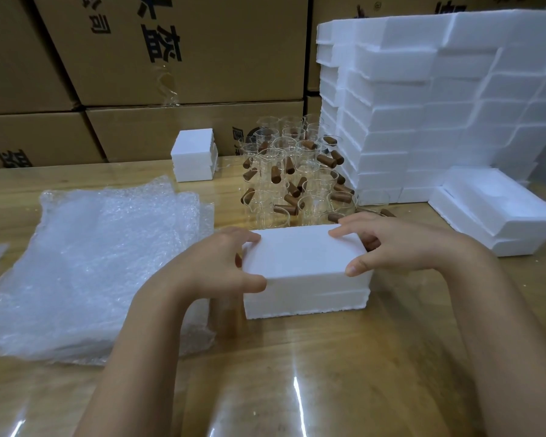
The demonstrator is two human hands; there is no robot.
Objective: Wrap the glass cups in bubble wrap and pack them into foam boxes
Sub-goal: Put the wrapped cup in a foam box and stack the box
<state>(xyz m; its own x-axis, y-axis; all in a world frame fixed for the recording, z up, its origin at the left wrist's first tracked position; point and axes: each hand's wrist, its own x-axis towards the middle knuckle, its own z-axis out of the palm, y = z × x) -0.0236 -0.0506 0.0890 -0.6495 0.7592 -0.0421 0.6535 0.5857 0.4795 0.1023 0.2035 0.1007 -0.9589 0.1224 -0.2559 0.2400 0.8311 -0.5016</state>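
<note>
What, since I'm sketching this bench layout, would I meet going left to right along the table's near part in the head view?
Bubble wrap sheets → left hand → closed foam box → right hand → open foam halves.

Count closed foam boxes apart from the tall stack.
2: one box held by left hand and right hand; another box back left of the cups. Stack may hide more.
</note>
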